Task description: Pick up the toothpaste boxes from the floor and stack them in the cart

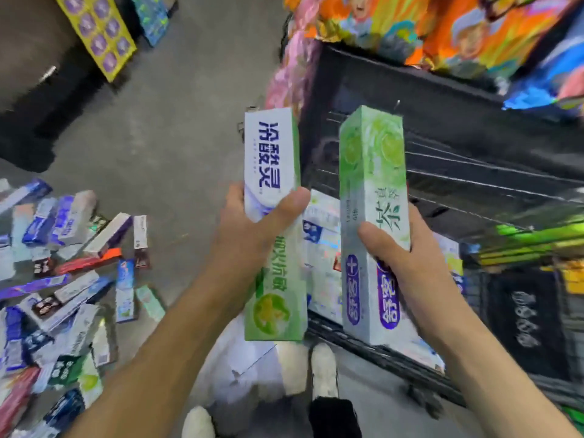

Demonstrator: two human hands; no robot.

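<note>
Head view: two toothpaste boxes are held upright, side by side at the centre of the frame, just apart from each other. The left hand (pixel 252 229) grips the white-and-green box (pixel 273 222) around its middle, thumb curled across the printed front and fingers hidden behind it. The right hand (pixel 407 251) grips the pale green box with purple labels (pixel 373 222) the same way, thumb over the front face. Both boxes stand over the near edge of the black wire cart (pixel 458 159), which fills the right centre of the frame; a few toothpaste boxes already in the cart (pixel 322 248) lie flat behind the held pair. At the lower left, a loose pile of toothpaste boxes (pixel 60 279) is spread on the grey floor (pixel 177 128). Bright printed packages (pixel 442 30) cross the upper right, and a yellow pack with purple circles (pixel 98 30) sits at the upper left.
</note>
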